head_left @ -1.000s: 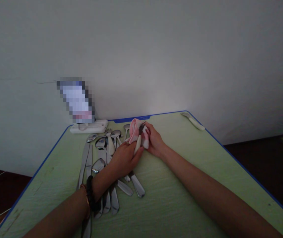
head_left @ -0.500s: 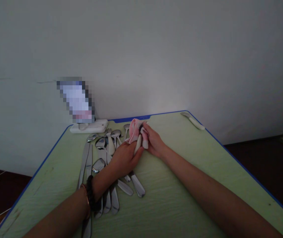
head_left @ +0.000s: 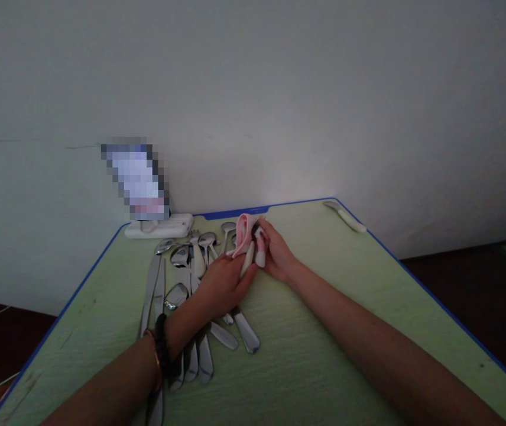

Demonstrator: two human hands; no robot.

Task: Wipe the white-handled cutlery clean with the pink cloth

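My left hand [head_left: 223, 283] is closed around the cream-coloured handle of a fork [head_left: 248, 260], above the right side of a pile of cutlery. The fork's dark metal head points away from me, its tines partly hidden by cloth and fingers. Just to the right, my right hand [head_left: 278, 253] pinches a pink and white cloth [head_left: 243, 234] against that head. Part of the cloth stands up in a loose fold over my left fingers. Beneath and beside my left arm lie several metal spoons [head_left: 180, 255], knives [head_left: 151, 278] and a second cream-handled fork [head_left: 198, 260].
A phone [head_left: 135, 180], blurred out, leans on a white stand [head_left: 159, 227] at the table's back left. Near the back right corner lies a cream-handled utensil [head_left: 346, 216] with a metal head. The green table [head_left: 324, 331] has a blue edge and meets a grey wall [head_left: 279, 106].
The cloth's fold has shifted slightly right and turned, and my right fingers have moved a little along the fork's head. My left hand keeps its hold on the handle.
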